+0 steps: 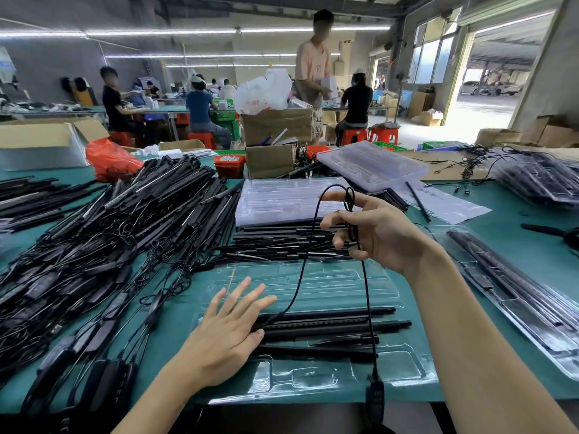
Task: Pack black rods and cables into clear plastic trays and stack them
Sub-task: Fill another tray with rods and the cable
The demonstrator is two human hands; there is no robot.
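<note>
Far to the left of the left hand [224,335], a tangled heap of matte black rods and thin cables [103,233] sprawled across the teal table [513,255]. The left hand's grip was spread, fingers straight and fanned, the palm pressing down on the near ends of several slim black rods [329,327] that lay side by side in the grooves of a clear, glossy moulded plastic tray [313,380]. From those rod ends a thin black cable [305,264] rose in a curve up to the right hand [376,236], which hovered above the tray's far edge; its grip was curled, with the cable looped round the index and middle fingers, and a second strand dropped straight down to a small boxy black controller [375,393] hanging at the table's near edge. Beyond the right hand sat a stack of empty translucent trays [282,202] over loose rods. To its right lay a filled tray [520,302] holding long black rods.
</note>
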